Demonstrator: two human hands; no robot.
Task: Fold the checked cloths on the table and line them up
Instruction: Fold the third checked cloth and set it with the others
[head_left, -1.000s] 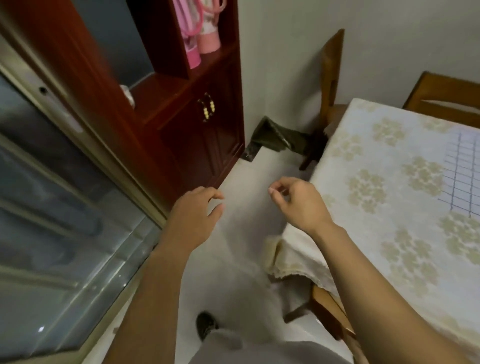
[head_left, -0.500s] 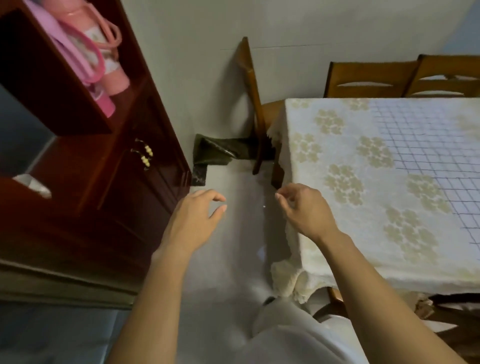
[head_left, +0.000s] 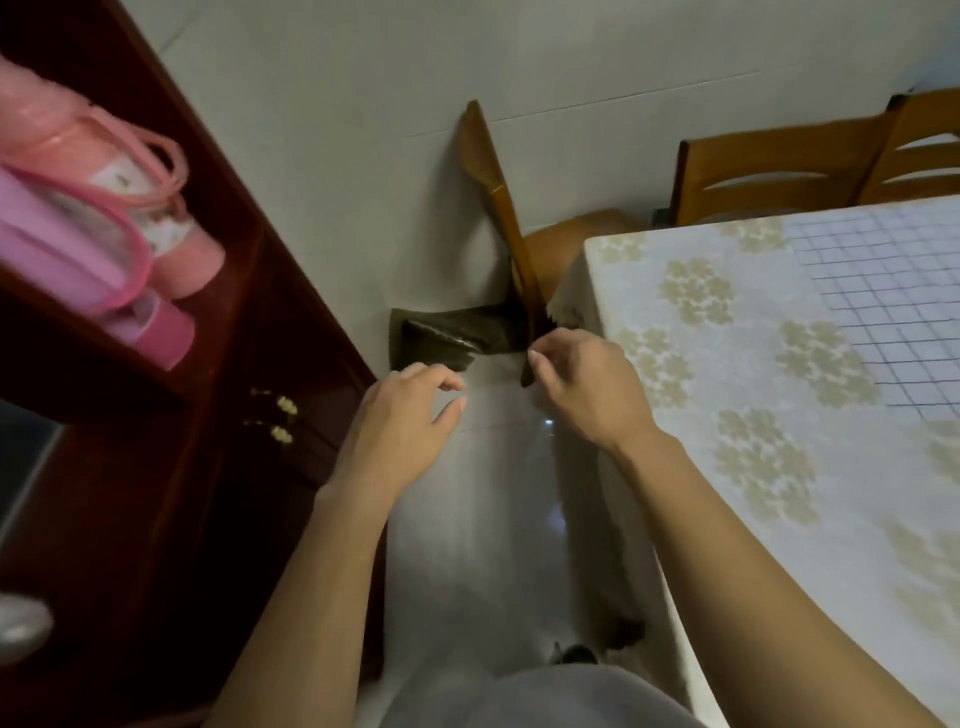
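Well to the left of the table (head_left: 737, 519) stands a dark red wooden cabinet (head_left: 171, 467). On its open shelf are pink flasks (head_left: 182, 260) in clear bags with pink handles. They fill more of the view than half a second ago. A printed patch on one bag is too blurred to read.

The left hand (head_left: 400, 431) hovers over the pale floor, apart from the table's left edge. Its fingers are loosely bent with the thumb apart, and it holds nothing, as before.

Beyond the hands, off the table's far left corner, a dark green sheet-like thing (head_left: 447, 338) lies at the foot of the wall. A wooden chair (head_left: 498, 197) stands at that same corner.

The right hand (head_left: 587, 395) is clenched lightly, thumb against forefinger, with nothing seen between them. It now sits just left of the table's edge, where earlier it overlapped the corner.

The table, under a flowered cover, has slid towards the right of the view. The checked cloth (head_left: 883, 312) lies flat on its far right part, white with dark lines, and less of it shows than before. Two more chairs (head_left: 769, 171) stand behind the table.
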